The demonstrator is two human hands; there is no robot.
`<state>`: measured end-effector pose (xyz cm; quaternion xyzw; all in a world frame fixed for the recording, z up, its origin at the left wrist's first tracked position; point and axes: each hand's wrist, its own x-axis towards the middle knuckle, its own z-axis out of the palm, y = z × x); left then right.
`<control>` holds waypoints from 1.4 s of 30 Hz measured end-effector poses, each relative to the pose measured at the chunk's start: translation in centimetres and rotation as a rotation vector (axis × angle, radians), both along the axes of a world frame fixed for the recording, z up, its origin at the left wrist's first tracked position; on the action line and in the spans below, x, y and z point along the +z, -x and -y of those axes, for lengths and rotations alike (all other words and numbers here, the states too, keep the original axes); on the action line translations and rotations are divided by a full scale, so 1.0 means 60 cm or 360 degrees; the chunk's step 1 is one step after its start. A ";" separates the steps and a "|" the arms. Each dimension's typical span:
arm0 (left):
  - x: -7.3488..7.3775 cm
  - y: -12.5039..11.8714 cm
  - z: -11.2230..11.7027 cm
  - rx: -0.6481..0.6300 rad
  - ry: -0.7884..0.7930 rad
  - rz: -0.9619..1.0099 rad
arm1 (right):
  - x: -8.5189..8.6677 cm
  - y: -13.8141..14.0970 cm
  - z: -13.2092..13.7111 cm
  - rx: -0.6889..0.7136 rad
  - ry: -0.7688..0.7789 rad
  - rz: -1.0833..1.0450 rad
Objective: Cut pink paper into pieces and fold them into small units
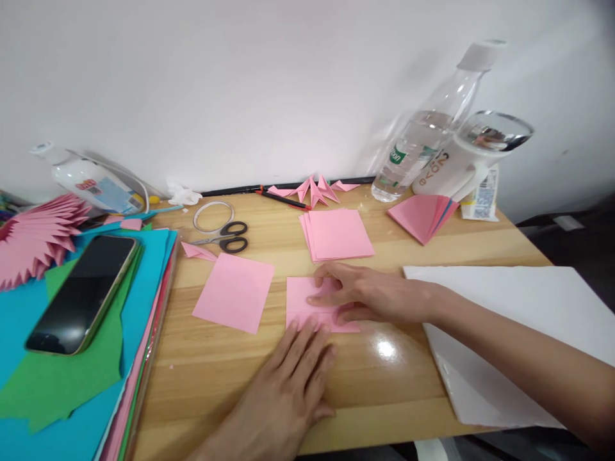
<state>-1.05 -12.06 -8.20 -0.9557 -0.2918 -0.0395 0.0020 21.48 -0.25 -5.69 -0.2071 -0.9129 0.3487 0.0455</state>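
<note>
A small pink paper square (302, 299) lies on the wooden table (384, 378), partly folded. My right hand (369, 296) rests on top of it, fingers stretched out and pressing it flat. My left hand (293, 378) lies flat on the table just below, fingers extended, with the fingertips touching the paper's near edge. A second loose pink square (234, 291) sits to the left, and a stack of pink squares (336, 234) lies behind the hands.
Scissors (225, 238) and a tape ring (213, 216) lie at back left. A phone (84, 291) rests on stacked coloured paper (62, 384). Folded pink pieces (317, 189), a pink fan (423, 216), a water bottle (423, 137), a white sheet (509, 333).
</note>
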 end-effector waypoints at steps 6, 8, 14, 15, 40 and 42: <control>-0.001 0.000 0.000 -0.0020 0.0016 -0.0017 | -0.007 -0.002 0.001 0.0004 -0.0028 -0.0023; -0.002 0.000 0.001 -0.0016 0.0017 -0.0012 | -0.010 -0.002 0.001 0.0011 -0.0054 -0.0043; -0.002 0.000 0.000 -0.0024 0.0016 0.0025 | -0.006 -0.001 -0.002 0.0029 -0.0050 -0.0049; -0.002 0.000 -0.001 -0.0025 0.0020 0.0035 | -0.005 -0.001 -0.002 0.0026 -0.0046 -0.0044; -0.003 -0.002 -0.003 -0.0015 0.0090 -0.0001 | 0.006 -0.017 -0.020 0.0130 0.0264 -0.0007; -0.005 -0.003 -0.004 -0.0015 0.0059 -0.0001 | 0.006 -0.017 -0.021 0.0121 0.0239 -0.0018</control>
